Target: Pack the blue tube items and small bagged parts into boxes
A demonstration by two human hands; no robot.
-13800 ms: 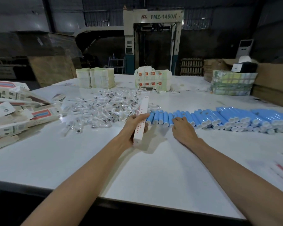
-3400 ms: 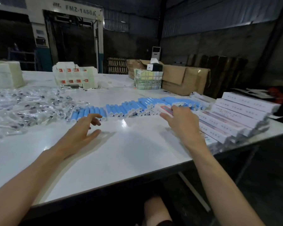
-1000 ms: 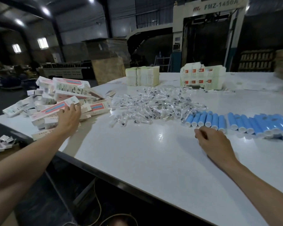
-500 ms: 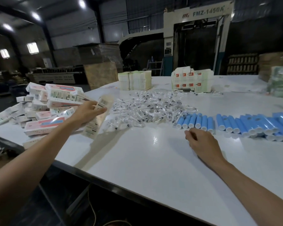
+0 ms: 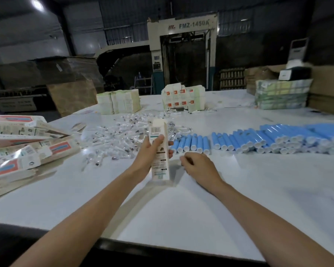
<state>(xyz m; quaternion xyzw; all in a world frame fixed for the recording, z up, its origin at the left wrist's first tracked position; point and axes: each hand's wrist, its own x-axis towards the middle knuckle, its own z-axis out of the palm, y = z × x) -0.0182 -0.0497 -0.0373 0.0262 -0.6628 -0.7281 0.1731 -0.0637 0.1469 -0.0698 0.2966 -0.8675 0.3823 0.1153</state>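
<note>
The white box (image 5: 159,151) stands up tall near the middle of the table (image 5: 181,209), long side up and down, barcode end on top. There is wide room between it and the near edge. The left hand (image 5: 148,154) grips its middle. The right hand (image 5: 199,166) rests just right of it, fingers curled, nothing showing inside. Blue tubes (image 5: 258,137) lie in a row to the right, and small bags (image 5: 121,135) lie behind.
</note>
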